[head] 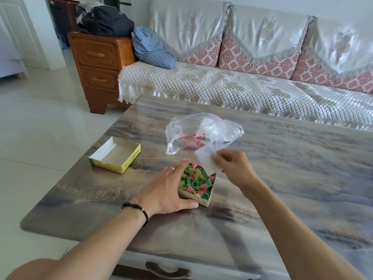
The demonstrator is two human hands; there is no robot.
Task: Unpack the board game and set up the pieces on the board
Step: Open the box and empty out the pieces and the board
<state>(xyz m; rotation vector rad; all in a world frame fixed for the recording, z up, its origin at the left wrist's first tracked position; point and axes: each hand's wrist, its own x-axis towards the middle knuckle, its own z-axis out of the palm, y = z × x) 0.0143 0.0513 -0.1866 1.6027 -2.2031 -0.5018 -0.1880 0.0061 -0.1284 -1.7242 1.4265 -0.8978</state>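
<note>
A shallow cardboard box tray [203, 199] filled with small green, pink and yellow plastic cone pieces [194, 180] sits on a grey marble-patterned table [282, 158]. The left hand [167, 188] rests against the tray's left side, fingers straight. Just right of the tray, the right hand [232, 164] pinches a folded white sheet [205, 158]. Behind the tray lies a clear plastic bag [201, 132]; to its left, an empty yellow box lid [115, 155].

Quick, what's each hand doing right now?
Left hand: fingers fairly straight, steadying the cardboard box of coloured plastic cones.
Right hand: pinching a folded translucent white sheet.
</note>
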